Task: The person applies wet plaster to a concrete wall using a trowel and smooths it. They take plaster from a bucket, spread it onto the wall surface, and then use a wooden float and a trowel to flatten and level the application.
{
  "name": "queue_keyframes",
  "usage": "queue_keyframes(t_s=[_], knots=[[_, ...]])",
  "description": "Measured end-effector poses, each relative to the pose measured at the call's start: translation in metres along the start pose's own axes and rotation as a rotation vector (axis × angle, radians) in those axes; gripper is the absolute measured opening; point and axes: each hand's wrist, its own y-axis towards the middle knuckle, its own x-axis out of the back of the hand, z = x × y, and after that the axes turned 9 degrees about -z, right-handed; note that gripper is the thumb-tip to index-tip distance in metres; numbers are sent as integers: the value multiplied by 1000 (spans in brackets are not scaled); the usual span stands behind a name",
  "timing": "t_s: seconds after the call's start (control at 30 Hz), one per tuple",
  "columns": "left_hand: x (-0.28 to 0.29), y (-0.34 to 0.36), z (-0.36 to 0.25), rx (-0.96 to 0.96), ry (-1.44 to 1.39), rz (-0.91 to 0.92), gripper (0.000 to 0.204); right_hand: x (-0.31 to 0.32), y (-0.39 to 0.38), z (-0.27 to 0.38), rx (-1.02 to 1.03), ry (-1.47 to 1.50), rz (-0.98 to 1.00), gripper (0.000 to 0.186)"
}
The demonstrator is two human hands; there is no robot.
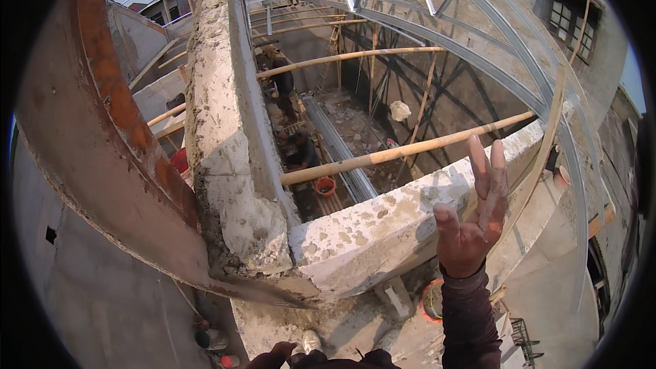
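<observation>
My right hand (471, 232) is raised in front of the low whitish wall (383, 229), its fingers stretched and apart, with nothing in it. A pale rough lump (400, 111) shows beyond the wall, against the dark far wall; whether it is in the air or resting on something I cannot tell. Low at the bottom edge, only part of my left hand (282, 348) shows, dark and small, its fingers not clear. The wall top has scattered mortar patches, and a thicker rough wall (222, 130) meets it at a corner on the left.
Bamboo poles (403, 147) span the opening. Metal trusses (471, 51) arch overhead at right. Down inside, a person (304, 154) is near an orange bucket (325, 186) and long metal channels (342, 157). Another bucket (432, 301) stands below my right arm.
</observation>
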Motion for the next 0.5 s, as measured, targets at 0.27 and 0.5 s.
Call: queue_keyframes(t_s=[0.27, 0.5], knots=[[1, 11, 16, -24, 36, 156, 49, 64, -118, 24, -73, -344, -65, 49], [-19, 37, 68, 51, -163, 321, 50, 151, -432, 25, -1068, -620, 345, 45]])
